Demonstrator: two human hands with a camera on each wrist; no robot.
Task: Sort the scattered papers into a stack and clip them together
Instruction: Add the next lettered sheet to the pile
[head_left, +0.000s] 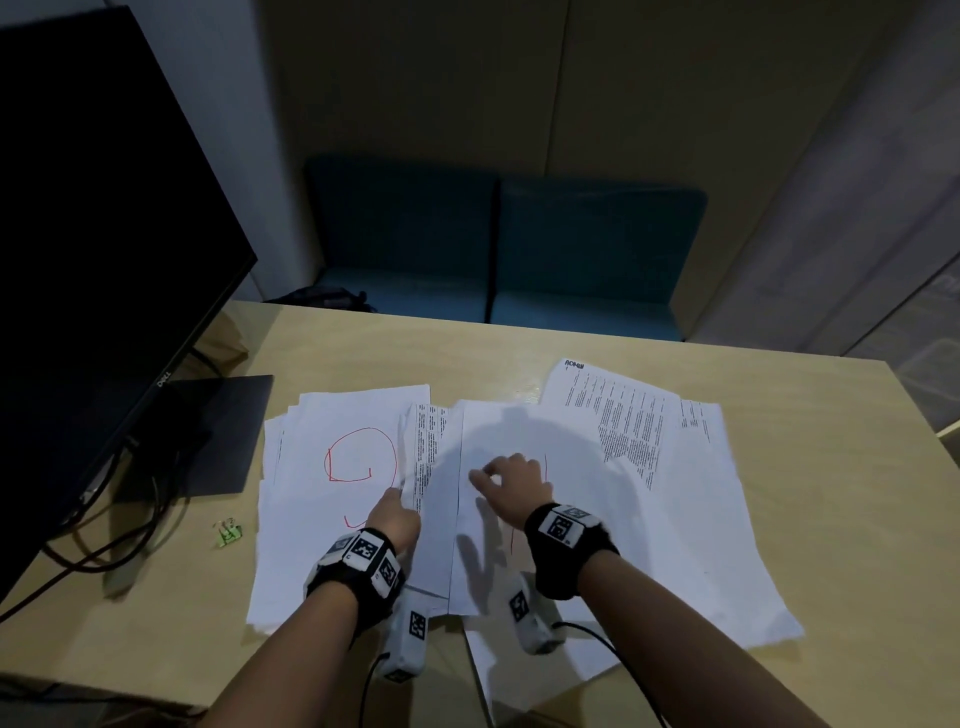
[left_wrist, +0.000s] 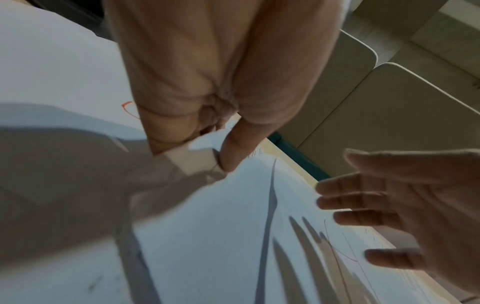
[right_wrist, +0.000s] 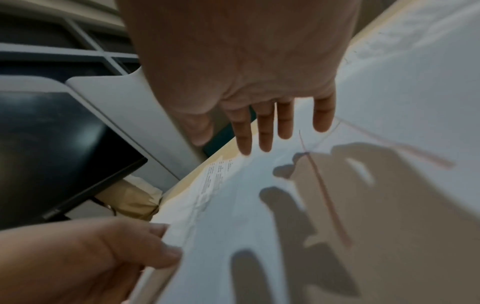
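Observation:
Several white sheets lie spread over the wooden table (head_left: 831, 467). A left pile (head_left: 332, 415) carries a red circled mark. A printed sheet (head_left: 623, 415) lies at the back right. My left hand (head_left: 397, 506) pinches the edge of a sheet (left_wrist: 207, 144) between thumb and curled fingers where the piles overlap. My right hand (head_left: 511, 478) hovers just above the middle blank sheet (head_left: 519, 431), fingers straight and spread (right_wrist: 267, 131), holding nothing. A small green binder clip (head_left: 228, 532) lies on the table left of the papers.
A black monitor (head_left: 104, 260) on a dark base (head_left: 218, 431) stands at the left, with cables (head_left: 119, 540) trailing over the table. Teal seats (head_left: 498, 249) stand behind the far edge. Bare wood shows right of the papers.

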